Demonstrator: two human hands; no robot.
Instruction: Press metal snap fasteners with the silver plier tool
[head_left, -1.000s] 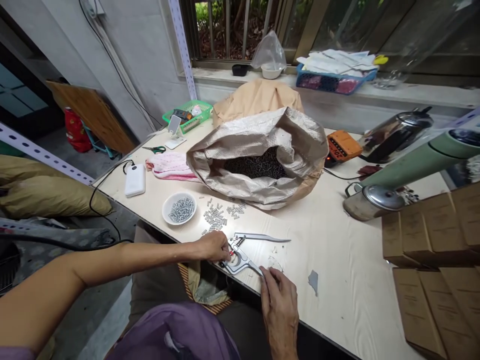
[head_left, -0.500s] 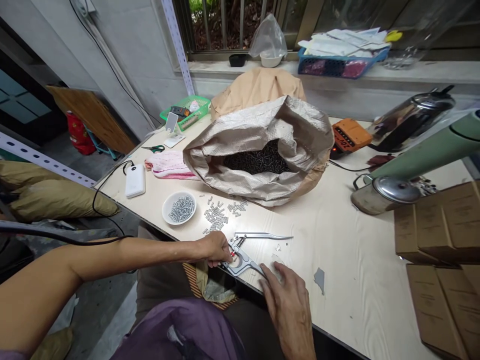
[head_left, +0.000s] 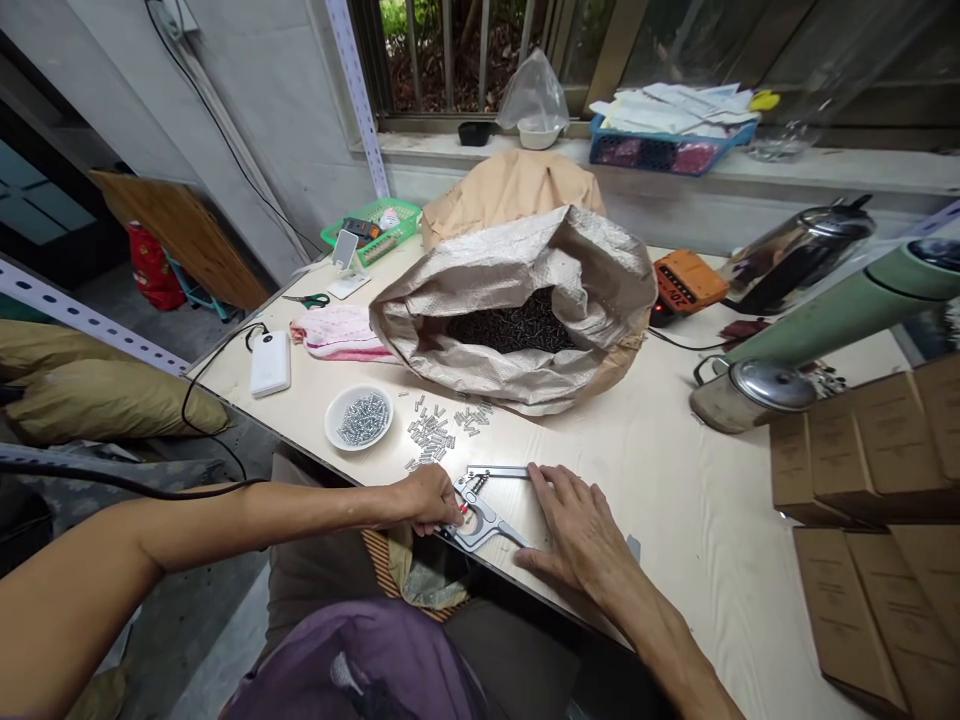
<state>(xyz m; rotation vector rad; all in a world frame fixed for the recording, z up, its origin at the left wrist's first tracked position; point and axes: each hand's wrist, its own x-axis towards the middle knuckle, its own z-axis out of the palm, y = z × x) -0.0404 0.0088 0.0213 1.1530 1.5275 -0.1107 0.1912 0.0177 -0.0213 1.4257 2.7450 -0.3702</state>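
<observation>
A grey plier-like hand tool (head_left: 491, 524) with two spread handles, a coil spring and a red part lies at the front edge of the table. My left hand (head_left: 429, 496) is closed on its left end and hides that end. My right hand (head_left: 581, 522) is open over the right side, its fingertips at the upper handle and its thumb by the end of the lower handle. Small metal springs (head_left: 431, 432) lie scattered just beyond my left hand. A white bowl (head_left: 334, 436) beside them holds small silver metal parts (head_left: 364, 419).
A large woven sack (head_left: 495, 385) of dark screws stands behind the tool. Cardboard boxes (head_left: 847, 590) are stacked at the right, near a lidded metal mug (head_left: 739, 400) and a green flask (head_left: 840, 300). A white power bank (head_left: 270, 364) and a pink cloth (head_left: 341, 332) lie left.
My right hand has moved up and forward from the lower handle, its fingers now reaching the upper handle. My left hand keeps its hold. The view has shifted slightly.
</observation>
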